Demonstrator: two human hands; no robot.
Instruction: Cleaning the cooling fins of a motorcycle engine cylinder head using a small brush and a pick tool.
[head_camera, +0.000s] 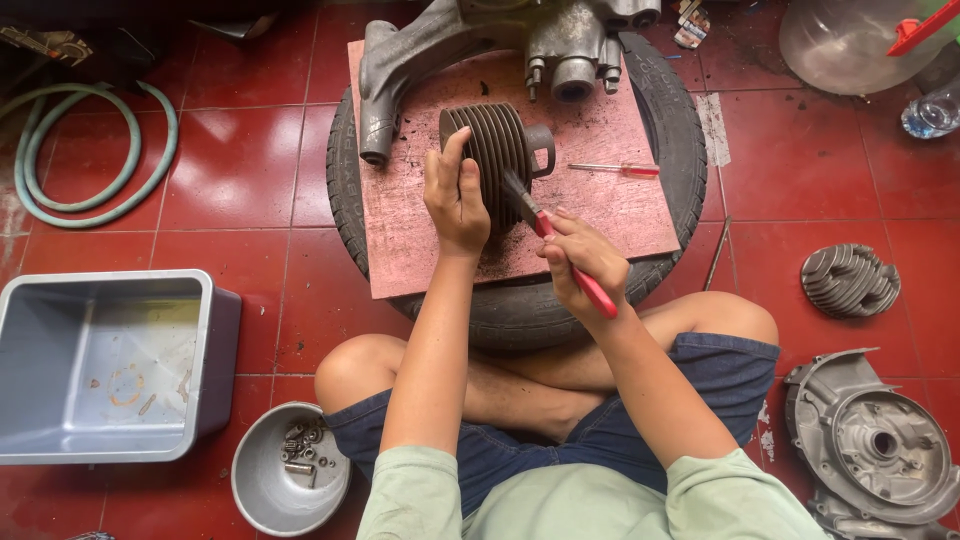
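- The finned engine cylinder (497, 150) lies on its side on the pink board (620, 215), which rests on a tyre (520, 310) at 12 o'clock from the seated person.
- The left hand (455, 200) grips the cylinder's fins from the near side, fingers wrapped over them, thumb up.
- The right hand (585, 262) is clenched round the red handle of a brush (560, 250); its dark bristles touch the fins at the cylinder's 4 o'clock side.
- Handling, as I judge it: cast metal, heavy and stiff, round enough to roll, likely greasy. The thin fins could chip, so a grip across several fins or at the side port looks safest.
- Count: 1 cylinder, 1 brush, 1 board, 1 tyre.
- 1 small red-handled screwdriver (615, 169) lies on the board at 3 o'clock of the cylinder.
- 1 engine casing (500, 45) sits at 12 o'clock of it.
- 1 finned cylinder head (850, 280) and 1 round cover (880, 440) lie on the floor at 3 to 4 o'clock.
- 1 grey tub (110, 365), 1 metal bowl (262, 490) of small parts and 1 coiled hose (95, 155) lie at 8 to 10 o'clock.
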